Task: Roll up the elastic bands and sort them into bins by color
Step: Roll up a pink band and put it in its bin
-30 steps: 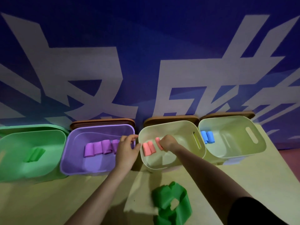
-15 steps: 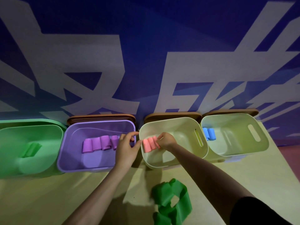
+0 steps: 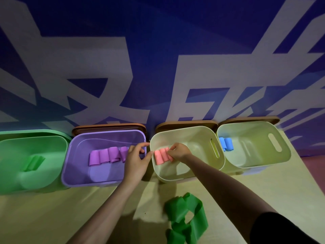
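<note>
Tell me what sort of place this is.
Probably a staged sorting station, not a home: four colored bins line a table against a blue wall printed with huge white characters.
</note>
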Motion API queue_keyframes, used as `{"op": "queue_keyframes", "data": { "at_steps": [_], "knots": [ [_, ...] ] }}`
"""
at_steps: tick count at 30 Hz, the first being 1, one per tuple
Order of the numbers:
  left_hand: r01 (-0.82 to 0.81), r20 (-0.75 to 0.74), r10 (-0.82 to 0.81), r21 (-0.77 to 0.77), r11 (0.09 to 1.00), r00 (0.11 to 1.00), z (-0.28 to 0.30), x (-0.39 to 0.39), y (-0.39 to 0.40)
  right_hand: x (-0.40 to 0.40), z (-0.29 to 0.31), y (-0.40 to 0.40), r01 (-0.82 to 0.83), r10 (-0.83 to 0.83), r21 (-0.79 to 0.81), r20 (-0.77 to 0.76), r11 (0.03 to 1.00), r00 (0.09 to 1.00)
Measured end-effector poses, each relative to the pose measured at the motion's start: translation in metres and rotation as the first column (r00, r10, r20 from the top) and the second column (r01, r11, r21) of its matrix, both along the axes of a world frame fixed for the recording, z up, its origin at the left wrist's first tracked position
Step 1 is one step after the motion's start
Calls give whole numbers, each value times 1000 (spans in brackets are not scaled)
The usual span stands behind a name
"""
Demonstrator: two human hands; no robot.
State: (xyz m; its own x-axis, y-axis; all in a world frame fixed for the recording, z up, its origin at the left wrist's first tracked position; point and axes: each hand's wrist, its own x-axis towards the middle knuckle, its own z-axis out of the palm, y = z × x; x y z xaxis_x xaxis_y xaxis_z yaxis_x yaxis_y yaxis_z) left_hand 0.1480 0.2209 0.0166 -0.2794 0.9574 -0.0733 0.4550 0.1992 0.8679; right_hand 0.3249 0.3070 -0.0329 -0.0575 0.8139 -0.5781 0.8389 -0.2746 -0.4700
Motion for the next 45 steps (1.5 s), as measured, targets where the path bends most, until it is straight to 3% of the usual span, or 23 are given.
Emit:
{"op": "queue_keyframes", "data": {
  "at_steps": [9,18,23,27,31,34,36,39,43,45],
  "knots": [
    [-2,2,2,-2,1000,1000,2,0,-1,7,8,6,35,-33,24,-80,999,996],
    [13,53,-14,26,1000,998,31,-3,-3,17,66,3,42,-8,180,-184,983,983],
    [43,102,-53,99,994,993,79,8,-15,23,131,-37,97,87,439,-381,893,921],
    [100,147,-125,171,980,981,117,21,-52,27,173,-100,88,240,592,-452,801,859],
    [165,145,-185,136,977,972,104,29,-99,40,163,-165,74,282,563,-519,823,807],
    [245,152,-243,9,970,958,75,35,-134,60,123,-201,110,149,410,-548,905,823],
    [282,146,-266,-96,955,953,49,41,-152,74,86,-220,142,51,344,-496,928,867],
    [350,107,-334,-288,891,937,7,53,-163,88,36,-247,112,-28,284,-283,952,959],
    [395,-40,-471,-487,779,881,-32,73,-151,86,5,-269,35,-28,95,-76,995,997],
    [373,-99,-490,-523,766,866,-42,82,-140,84,-3,-268,-9,9,96,-4,995,1000]
  ]
}}
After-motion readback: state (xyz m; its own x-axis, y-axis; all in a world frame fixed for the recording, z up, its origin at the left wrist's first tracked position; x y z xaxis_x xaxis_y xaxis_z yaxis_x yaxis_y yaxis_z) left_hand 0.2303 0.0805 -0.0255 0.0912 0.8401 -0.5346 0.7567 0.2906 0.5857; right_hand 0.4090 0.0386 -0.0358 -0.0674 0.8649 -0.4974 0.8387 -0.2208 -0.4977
